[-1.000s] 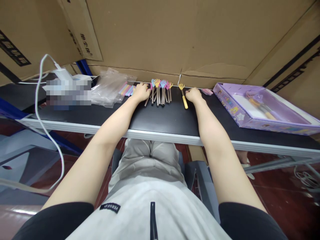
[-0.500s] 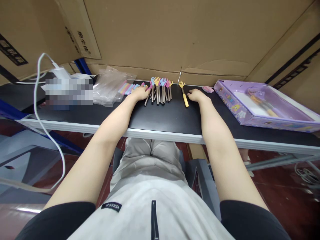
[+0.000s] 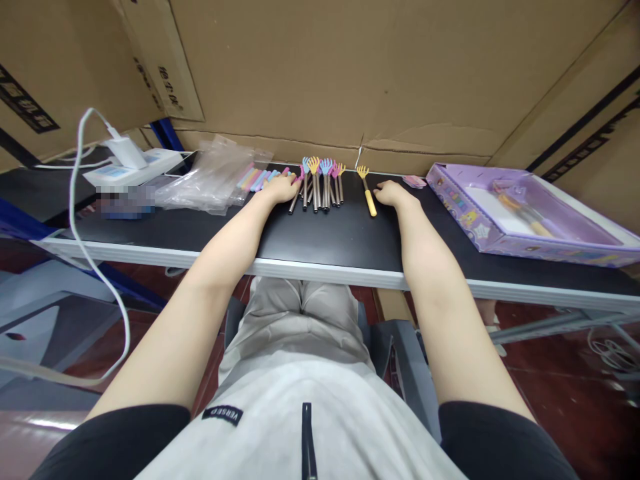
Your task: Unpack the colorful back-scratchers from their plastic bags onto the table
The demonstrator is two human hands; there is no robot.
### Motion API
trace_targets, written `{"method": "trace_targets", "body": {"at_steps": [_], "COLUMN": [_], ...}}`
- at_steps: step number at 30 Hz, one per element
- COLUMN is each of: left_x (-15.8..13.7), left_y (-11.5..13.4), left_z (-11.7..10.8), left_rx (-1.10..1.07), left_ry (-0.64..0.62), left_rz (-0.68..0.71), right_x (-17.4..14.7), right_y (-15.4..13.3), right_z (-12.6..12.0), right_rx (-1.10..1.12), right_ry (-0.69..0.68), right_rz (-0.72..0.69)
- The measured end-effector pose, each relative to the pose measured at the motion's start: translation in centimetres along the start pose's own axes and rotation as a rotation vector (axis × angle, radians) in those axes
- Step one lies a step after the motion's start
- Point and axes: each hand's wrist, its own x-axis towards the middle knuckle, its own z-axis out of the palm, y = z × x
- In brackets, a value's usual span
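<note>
My left hand (image 3: 281, 189) lies on the black table between a row of pastel handles (image 3: 256, 179) and a pile of back scratchers (image 3: 325, 183); its fingers are stretched out and hold nothing I can see. The scratchers have pink, blue and yellow claw heads on bare metal rods. One yellow back scratcher (image 3: 369, 193) with a yellow handle lies apart, to the right of the pile. Just right of it my right hand (image 3: 391, 192) rests open on the table, its fingers beside the handle and apart from it.
Clear plastic bags (image 3: 203, 180) lie left of the handles, near a white power strip (image 3: 135, 170) with a plugged-in charger. A purple box (image 3: 475, 223) on the right holds bagged scratchers. Small pink cards (image 3: 414, 181) lie beside it. Cardboard (image 3: 310, 73) stands along the back.
Both hands and the scratchers stay in place. Only the view has shifted very slightly.
</note>
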Motion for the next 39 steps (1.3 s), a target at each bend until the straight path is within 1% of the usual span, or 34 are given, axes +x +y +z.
{"method": "trace_targets", "body": {"at_steps": [4,9,14,20,24,27,30,33,35,37,39], "left_x": [0.2,0.4,0.5,0.3,0.3,0.3,0.4,0.5,0.6,0.6,0.5], "left_y": [-0.1,-0.2,-0.2,-0.2,-0.2,-0.1,-0.1,0.0,0.2,0.6,1.2], "left_z": [0.2,0.3,0.4,0.3,0.2,0.2,0.4,0.5,0.4,0.2,0.0], "left_rx": [-0.012,-0.020,-0.010,-0.006,-0.006,-0.017,-0.027,-0.052,-0.089,-0.142,-0.215], "left_ry": [0.019,0.020,0.020,0.015,0.012,0.022,0.056,0.123,0.191,0.260,0.319], "left_rz": [0.012,0.009,-0.001,0.001,-0.005,0.003,0.002,-0.004,0.022,0.080,0.156], "right_x": [-0.3,-1.3,-1.9,-2.1,-2.3,-2.2,-1.9,-1.7,-1.8,-2.0,-2.5], "right_y": [-0.2,-1.5,-2.8,-3.8,-4.3,-4.2,-4.0,-4.1,-4.7,-5.6,-6.7], "right_z": [-0.1,-0.7,-0.8,-0.3,-0.4,-0.6,-1.1,-1.4,-1.6,-1.7,-1.7], "right_rx": [0.071,0.120,0.156,0.135,0.152,0.206,0.315,0.489,0.641,0.818,0.996], "right_ry": [0.048,0.125,0.135,0.143,0.167,0.197,0.260,0.330,0.355,0.345,0.304], "right_rz": [0.039,0.100,0.098,0.100,0.133,0.173,0.192,0.136,0.089,0.053,0.018]}}
